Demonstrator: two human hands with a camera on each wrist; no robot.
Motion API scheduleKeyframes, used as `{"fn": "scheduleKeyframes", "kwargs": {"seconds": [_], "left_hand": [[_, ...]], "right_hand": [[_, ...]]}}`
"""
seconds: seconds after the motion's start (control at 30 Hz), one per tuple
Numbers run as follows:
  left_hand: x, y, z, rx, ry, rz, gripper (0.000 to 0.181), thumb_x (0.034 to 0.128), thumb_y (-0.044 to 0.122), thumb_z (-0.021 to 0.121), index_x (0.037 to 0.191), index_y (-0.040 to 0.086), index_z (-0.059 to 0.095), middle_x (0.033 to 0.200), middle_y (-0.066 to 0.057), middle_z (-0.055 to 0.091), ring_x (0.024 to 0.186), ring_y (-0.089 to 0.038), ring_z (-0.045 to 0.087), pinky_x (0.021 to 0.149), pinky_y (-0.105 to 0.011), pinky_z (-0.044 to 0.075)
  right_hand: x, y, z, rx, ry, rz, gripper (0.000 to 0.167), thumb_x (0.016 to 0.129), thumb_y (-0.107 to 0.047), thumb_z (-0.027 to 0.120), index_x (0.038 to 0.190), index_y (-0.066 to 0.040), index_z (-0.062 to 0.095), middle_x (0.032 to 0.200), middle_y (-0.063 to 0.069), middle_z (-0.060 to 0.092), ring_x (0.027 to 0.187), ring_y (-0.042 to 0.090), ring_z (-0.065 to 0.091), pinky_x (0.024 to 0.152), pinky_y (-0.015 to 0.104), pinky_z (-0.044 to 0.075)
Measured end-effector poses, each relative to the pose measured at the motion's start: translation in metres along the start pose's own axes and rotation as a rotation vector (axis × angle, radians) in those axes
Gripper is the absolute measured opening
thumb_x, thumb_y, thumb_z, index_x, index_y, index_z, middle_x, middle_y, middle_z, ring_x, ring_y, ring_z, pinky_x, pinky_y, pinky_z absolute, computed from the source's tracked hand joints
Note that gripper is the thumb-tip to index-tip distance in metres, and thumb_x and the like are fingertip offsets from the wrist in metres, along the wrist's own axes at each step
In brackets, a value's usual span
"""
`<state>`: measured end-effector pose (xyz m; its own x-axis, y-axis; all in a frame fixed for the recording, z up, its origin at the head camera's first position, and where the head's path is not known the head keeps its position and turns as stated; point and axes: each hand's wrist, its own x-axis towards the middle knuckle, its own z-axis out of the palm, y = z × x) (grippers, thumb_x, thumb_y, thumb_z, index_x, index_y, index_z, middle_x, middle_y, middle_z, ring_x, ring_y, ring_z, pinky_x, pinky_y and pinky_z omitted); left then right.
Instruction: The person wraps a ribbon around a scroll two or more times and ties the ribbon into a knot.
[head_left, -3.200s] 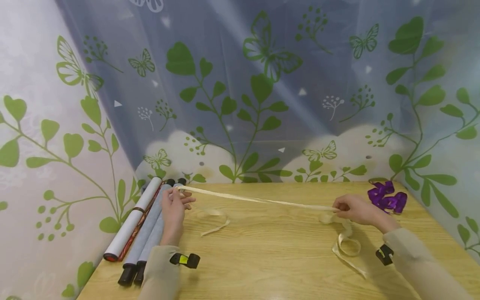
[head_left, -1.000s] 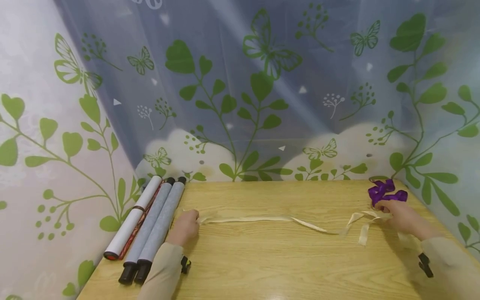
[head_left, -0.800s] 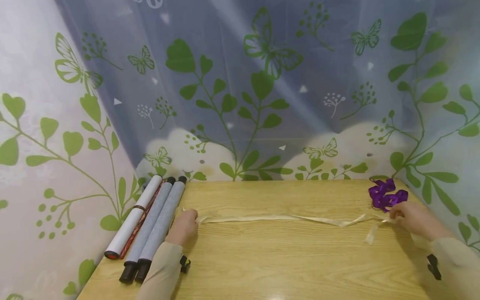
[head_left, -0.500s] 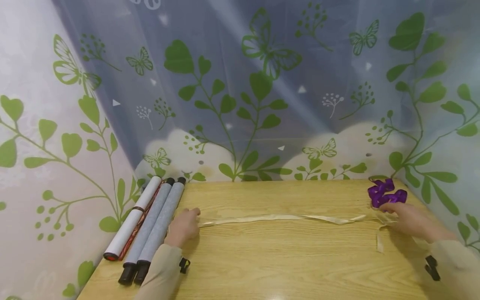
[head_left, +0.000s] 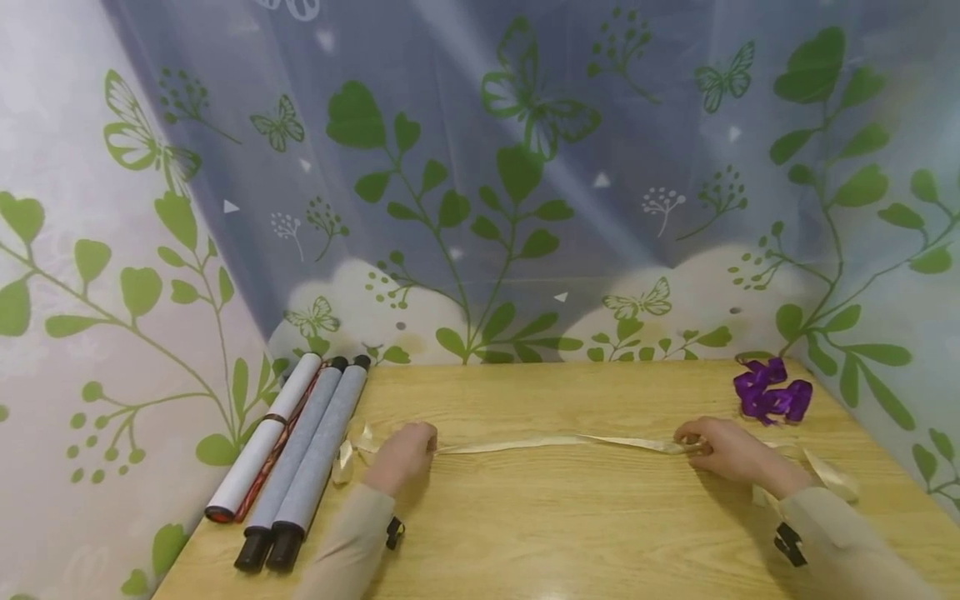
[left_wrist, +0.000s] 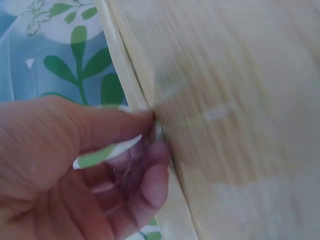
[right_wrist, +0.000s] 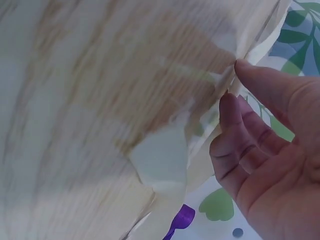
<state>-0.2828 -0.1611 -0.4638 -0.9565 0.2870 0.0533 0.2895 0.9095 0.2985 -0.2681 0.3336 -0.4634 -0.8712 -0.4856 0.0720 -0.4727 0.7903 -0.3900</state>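
Observation:
A cream satin ribbon (head_left: 517, 443) runs across the wooden table between my two hands, nearly straight with a slight twist on its right half. My left hand (head_left: 403, 457) pinches it between thumb and fingers, as the left wrist view confirms; a loose end curls out behind that hand toward the rolls. At the other side my right hand (head_left: 723, 450) pinches the ribbon (right_wrist: 260, 52) with thumb and fingertip. Past the right hand, the loose tail (head_left: 828, 475) lies in folds, partly hidden by the wrist.
Two grey rolls (head_left: 330, 442) with black ends, a white roll (head_left: 266, 437) and a thin red patterned item (head_left: 273, 467) lie side by side at the table's left. A crumpled purple ribbon (head_left: 772, 393) sits at the back right. Patterned curtain borders the table.
The right hand has moved left, away from the purple ribbon, to a nearer spot on the cream ribbon. My left hand has shifted slightly right, exposing the loose left end.

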Motion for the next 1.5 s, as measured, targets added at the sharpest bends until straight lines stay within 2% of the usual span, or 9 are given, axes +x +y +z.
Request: {"fn": "scheduleKeyframes", "kwargs": {"seconds": [0.17, 0.33, 0.47, 0.6, 0.73, 0.87, 1.13, 1.3, 1.5], "left_hand": [[-0.007, -0.011, -0.007, 0.062, 0.146, -0.103, 0.012, 0.0805, -0.007, 0.06, 0.074, 0.002, 0.057, 0.072, -0.012, 0.062, 0.068, -0.028, 0.062, 0.06, -0.042, 0.051], [-0.01, -0.012, -0.01, 0.108, 0.159, -0.166, 0.01, 0.0811, -0.007, 0.058, 0.075, 0.001, 0.059, 0.075, -0.017, 0.065, 0.071, -0.034, 0.065, 0.058, -0.047, 0.052], [-0.008, -0.007, -0.008, 0.135, 0.141, -0.127, 0.012, 0.0796, -0.006, 0.06, 0.072, 0.003, 0.06, 0.076, -0.017, 0.066, 0.073, -0.032, 0.065, 0.061, -0.047, 0.053], [-0.009, -0.006, -0.005, 0.099, 0.146, -0.073, 0.014, 0.0763, -0.009, 0.057, 0.069, 0.003, 0.059, 0.071, -0.014, 0.063, 0.069, -0.03, 0.063, 0.062, -0.044, 0.052], [-0.013, -0.01, -0.003, 0.013, 0.142, 0.004, 0.024, 0.0733, -0.012, 0.055, 0.06, 0.008, 0.052, 0.059, -0.002, 0.051, 0.056, -0.017, 0.047, 0.052, -0.03, 0.041], [-0.015, -0.012, -0.002, -0.041, 0.123, 0.065, 0.029, 0.0755, -0.013, 0.055, 0.059, 0.01, 0.048, 0.057, 0.003, 0.041, 0.054, -0.011, 0.037, 0.052, -0.024, 0.032], [-0.018, -0.01, -0.004, -0.029, 0.1, 0.062, 0.029, 0.0772, -0.013, 0.056, 0.061, 0.009, 0.049, 0.058, 0.002, 0.042, 0.056, -0.012, 0.038, 0.053, -0.024, 0.033], [-0.02, -0.01, -0.004, -0.031, 0.115, 0.102, 0.028, 0.0757, -0.014, 0.058, 0.061, 0.009, 0.05, 0.058, 0.002, 0.043, 0.056, -0.011, 0.038, 0.053, -0.024, 0.033], [-0.022, -0.013, -0.004, -0.047, 0.11, 0.127, 0.017, 0.0736, -0.013, 0.067, 0.069, 0.003, 0.061, 0.068, -0.006, 0.06, 0.066, -0.017, 0.053, 0.061, -0.033, 0.047]], "right_hand": [[-0.001, 0.005, -0.002, -0.038, 0.034, 0.012, 0.014, 0.081, -0.003, 0.075, 0.091, -0.009, 0.069, 0.089, 0.001, 0.07, 0.081, 0.02, 0.066, 0.071, 0.038, 0.055], [-0.008, 0.016, -0.004, -0.061, 0.067, 0.016, 0.01, 0.082, -0.007, 0.074, 0.079, -0.013, 0.068, 0.073, -0.009, 0.061, 0.065, 0.001, 0.046, 0.059, 0.025, 0.042], [-0.011, 0.023, -0.005, -0.099, 0.11, 0.014, 0.012, 0.081, -0.006, 0.075, 0.076, -0.013, 0.067, 0.067, -0.011, 0.057, 0.061, -0.002, 0.04, 0.055, 0.023, 0.037], [-0.016, 0.029, -0.005, -0.139, 0.144, 0.017, 0.014, 0.077, -0.005, 0.078, 0.073, -0.012, 0.066, 0.066, -0.01, 0.059, 0.061, -0.001, 0.043, 0.056, 0.024, 0.039], [-0.022, 0.033, -0.007, -0.162, 0.156, 0.032, 0.018, 0.075, -0.004, 0.078, 0.069, -0.014, 0.065, 0.065, -0.011, 0.06, 0.06, -0.001, 0.043, 0.056, 0.025, 0.04], [-0.026, 0.037, -0.01, -0.18, 0.176, 0.043, 0.021, 0.072, -0.003, 0.078, 0.065, -0.015, 0.063, 0.062, -0.011, 0.06, 0.058, 0.0, 0.044, 0.056, 0.026, 0.039], [-0.026, 0.034, -0.012, -0.131, 0.131, 0.072, 0.022, 0.074, -0.004, 0.076, 0.064, -0.016, 0.062, 0.061, -0.013, 0.056, 0.056, 0.0, 0.038, 0.056, 0.023, 0.036], [-0.028, 0.032, -0.013, -0.103, 0.127, 0.099, 0.023, 0.075, -0.002, 0.074, 0.062, -0.014, 0.059, 0.058, -0.012, 0.05, 0.054, 0.002, 0.035, 0.054, 0.022, 0.032], [-0.026, 0.033, -0.016, -0.101, 0.091, 0.104, 0.016, 0.079, -0.006, 0.074, 0.068, -0.013, 0.065, 0.063, -0.011, 0.057, 0.056, 0.002, 0.038, 0.055, 0.023, 0.035]]}}
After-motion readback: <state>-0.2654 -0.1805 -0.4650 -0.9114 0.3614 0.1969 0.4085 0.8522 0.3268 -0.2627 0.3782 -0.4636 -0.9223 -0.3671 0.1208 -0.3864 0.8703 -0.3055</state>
